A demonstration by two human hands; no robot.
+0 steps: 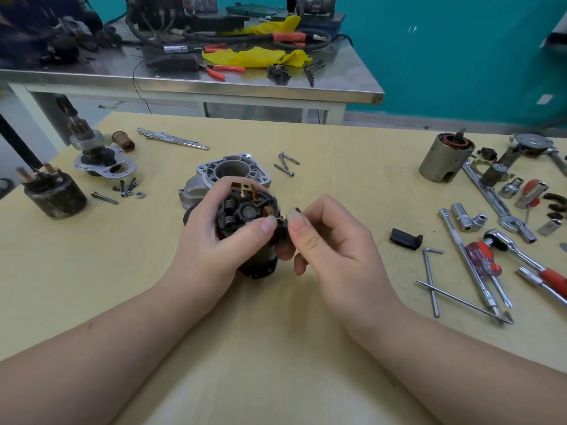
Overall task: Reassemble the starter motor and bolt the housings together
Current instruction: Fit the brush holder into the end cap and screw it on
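My left hand grips a dark cylindrical motor body with its black brush holder facing up, springs and copper brushes showing. My right hand pinches a small black part against the brush holder's right edge. Behind my hands lies the grey aluminium nose housing. Two long bolts lie just right of it. A solenoid stands at the left, with the drive gear and plate assembly behind it. Another steel motor casing with copper windings stands at the right.
Sockets, a ratchet, a red-handled screwdriver, hex keys and a black block crowd the right side. Long through-bolts and small screws and nuts lie at the left. A steel bench stands beyond the table.
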